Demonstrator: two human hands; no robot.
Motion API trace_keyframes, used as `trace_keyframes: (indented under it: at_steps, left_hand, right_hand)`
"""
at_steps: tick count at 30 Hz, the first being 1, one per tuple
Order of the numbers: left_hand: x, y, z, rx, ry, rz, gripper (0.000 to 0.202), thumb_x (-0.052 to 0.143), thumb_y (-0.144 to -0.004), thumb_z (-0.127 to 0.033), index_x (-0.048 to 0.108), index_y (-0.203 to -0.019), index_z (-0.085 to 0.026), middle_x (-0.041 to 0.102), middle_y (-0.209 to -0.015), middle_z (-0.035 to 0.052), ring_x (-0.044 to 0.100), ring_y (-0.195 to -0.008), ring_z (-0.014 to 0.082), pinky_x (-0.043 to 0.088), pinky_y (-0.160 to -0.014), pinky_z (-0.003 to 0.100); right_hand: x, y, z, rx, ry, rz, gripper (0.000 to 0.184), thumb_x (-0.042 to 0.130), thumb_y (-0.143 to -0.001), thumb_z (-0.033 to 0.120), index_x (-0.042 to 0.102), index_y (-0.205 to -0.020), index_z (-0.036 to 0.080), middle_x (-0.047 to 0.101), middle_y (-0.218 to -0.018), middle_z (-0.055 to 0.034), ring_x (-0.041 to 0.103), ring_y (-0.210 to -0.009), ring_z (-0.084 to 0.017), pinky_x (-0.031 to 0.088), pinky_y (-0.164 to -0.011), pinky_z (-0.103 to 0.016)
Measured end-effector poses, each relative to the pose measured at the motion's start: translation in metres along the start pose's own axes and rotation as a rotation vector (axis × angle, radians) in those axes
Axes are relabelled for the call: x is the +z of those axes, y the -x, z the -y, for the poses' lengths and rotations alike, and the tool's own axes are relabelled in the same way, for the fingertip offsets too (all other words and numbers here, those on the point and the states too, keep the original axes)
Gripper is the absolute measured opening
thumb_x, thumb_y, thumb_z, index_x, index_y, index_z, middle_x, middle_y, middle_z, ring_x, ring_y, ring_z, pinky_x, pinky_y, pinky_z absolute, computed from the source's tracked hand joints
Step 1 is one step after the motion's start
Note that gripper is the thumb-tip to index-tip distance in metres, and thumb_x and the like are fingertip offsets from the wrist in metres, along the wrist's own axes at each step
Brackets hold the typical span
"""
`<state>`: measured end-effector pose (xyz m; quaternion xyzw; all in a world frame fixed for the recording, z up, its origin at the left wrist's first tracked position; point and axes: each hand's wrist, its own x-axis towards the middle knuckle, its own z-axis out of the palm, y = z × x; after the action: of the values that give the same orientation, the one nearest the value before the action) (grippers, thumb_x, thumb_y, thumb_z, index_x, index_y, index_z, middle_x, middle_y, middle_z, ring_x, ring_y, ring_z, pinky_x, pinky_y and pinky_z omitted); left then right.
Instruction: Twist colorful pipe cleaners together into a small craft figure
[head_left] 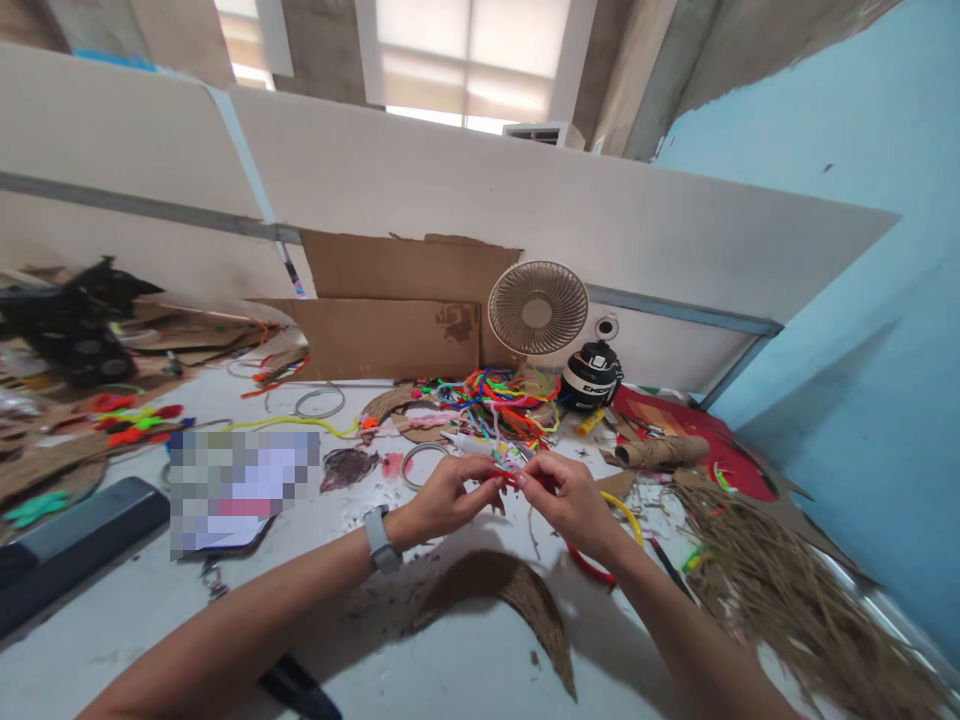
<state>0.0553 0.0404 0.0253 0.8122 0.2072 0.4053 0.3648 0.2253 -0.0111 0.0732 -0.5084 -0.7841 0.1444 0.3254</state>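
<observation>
My left hand (pixel 448 496), with a grey watch (pixel 382 540) at its wrist, pinches a red pipe cleaner (pixel 507 477) over the middle of the table. My right hand (pixel 571 503) grips the same pipe cleaner just to the right, so the fingertips of both hands almost meet. A red length (pixel 592 568) curves out below the right hand; whether it is the same piece is hidden. Under the hands lies a crescent shape wrapped in brown cord (pixel 495 580). Beyond the fingers sits a tangled heap of coloured pipe cleaners (pixel 487 400).
A small fan (pixel 538 308) and a black-and-white canister (pixel 591 378) stand behind the heap. Brown fibre strands (pixel 795 580) spread at right, near a cardboard tube (pixel 661 452). A phone (pixel 247 535) lies at left beside a long dark case (pixel 82 550). Cardboard sheets (pixel 390 335) lean against the partition.
</observation>
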Motion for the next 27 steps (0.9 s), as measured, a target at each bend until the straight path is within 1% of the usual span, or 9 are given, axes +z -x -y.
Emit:
trace_keyframes:
  at_steps: [3,5,7,9,11,14,17,20,27]
  left_hand:
    - [0.006,0.001,0.004,-0.105,0.118,-0.092,0.032,0.046,-0.086,-0.033,0.062,-0.070,-0.010,0.063,-0.063,0.0048,0.057,-0.058,0.0114,0.044,-0.058,0.021]
    - [0.009,0.001,0.006,-0.164,0.197,-0.109,0.033,0.045,-0.086,-0.036,0.059,-0.069,-0.010,0.062,-0.063,0.0045,0.057,-0.059,0.0116,0.044,-0.059,0.021]
    - [0.008,-0.001,0.008,-0.200,0.261,-0.055,0.033,0.046,-0.085,-0.037,0.059,-0.073,-0.010,0.062,-0.066,0.0048,0.057,-0.062,0.0122,0.045,-0.062,0.022]
    - [0.003,-0.002,0.008,-0.218,0.300,0.044,0.030,0.049,-0.083,-0.038,0.059,-0.079,-0.010,0.063,-0.072,0.0054,0.058,-0.067,0.0134,0.045,-0.066,0.024]
    - [-0.002,-0.004,0.008,-0.226,0.309,0.107,0.032,0.046,-0.085,-0.039,0.059,-0.079,-0.010,0.062,-0.074,0.0056,0.058,-0.070,0.0142,0.045,-0.069,0.025]
    - [-0.007,-0.005,0.008,-0.241,0.253,0.116,0.051,0.027,-0.090,-0.043,0.055,-0.061,-0.011,0.057,-0.061,0.0035,0.054,-0.062,0.0124,0.042,-0.064,0.023]
    - [-0.005,-0.003,0.011,-0.304,0.176,0.166,0.056,0.024,-0.089,-0.049,0.045,-0.051,-0.014,0.046,-0.048,-0.0004,0.044,-0.049,0.0091,0.036,-0.052,0.020]
    - [-0.002,-0.001,0.014,-0.338,0.215,0.237,0.053,0.027,-0.087,-0.053,0.043,-0.054,-0.014,0.042,-0.046,-0.0026,0.037,-0.043,0.0076,0.030,-0.045,0.020]
    - [-0.001,-0.001,0.014,-0.321,0.381,0.280,0.051,0.030,-0.086,-0.055,0.047,-0.062,-0.013,0.046,-0.053,-0.0017,0.043,-0.049,0.0086,0.035,-0.050,0.021]
  right_hand:
    - [0.006,0.003,0.005,-0.050,0.047,0.001,0.022,0.047,-0.085,0.025,0.056,-0.067,0.017,0.054,-0.064,-0.0004,0.047,-0.059,-0.012,0.035,-0.055,-0.022]
    - [0.008,0.003,0.004,-0.087,0.084,-0.005,0.024,0.044,-0.087,0.024,0.056,-0.068,0.017,0.055,-0.066,-0.0013,0.048,-0.062,-0.012,0.035,-0.057,-0.023]
    - [0.007,0.003,0.001,-0.117,0.154,-0.028,0.024,0.043,-0.088,0.024,0.055,-0.069,0.017,0.055,-0.068,-0.0024,0.048,-0.064,-0.013,0.036,-0.059,-0.023]
    - [0.003,0.002,-0.003,-0.140,0.242,-0.045,0.023,0.042,-0.088,0.024,0.055,-0.071,0.016,0.055,-0.070,-0.0038,0.049,-0.067,-0.014,0.036,-0.061,-0.024]
    - [-0.002,0.001,-0.006,-0.167,0.312,-0.019,0.022,0.042,-0.089,0.024,0.055,-0.074,0.016,0.056,-0.073,-0.0051,0.050,-0.070,-0.015,0.037,-0.063,-0.025]
    - [-0.006,0.001,-0.006,-0.219,0.364,0.067,0.022,0.041,-0.090,0.025,0.056,-0.076,0.016,0.057,-0.075,-0.0058,0.050,-0.072,-0.015,0.038,-0.065,-0.026]
    - [-0.006,0.002,-0.005,-0.264,0.379,0.124,0.021,0.041,-0.090,0.026,0.057,-0.080,0.016,0.057,-0.076,-0.0061,0.051,-0.072,-0.016,0.039,-0.065,-0.026]
    - [-0.003,0.003,-0.005,-0.280,0.378,0.111,0.020,0.041,-0.091,0.025,0.057,-0.083,0.016,0.058,-0.078,-0.0066,0.052,-0.074,-0.016,0.040,-0.066,-0.027]
    - [-0.001,0.005,-0.002,-0.291,0.400,0.130,0.016,0.041,-0.089,0.020,0.055,-0.082,0.017,0.058,-0.078,-0.0067,0.051,-0.075,-0.017,0.041,-0.066,-0.027]
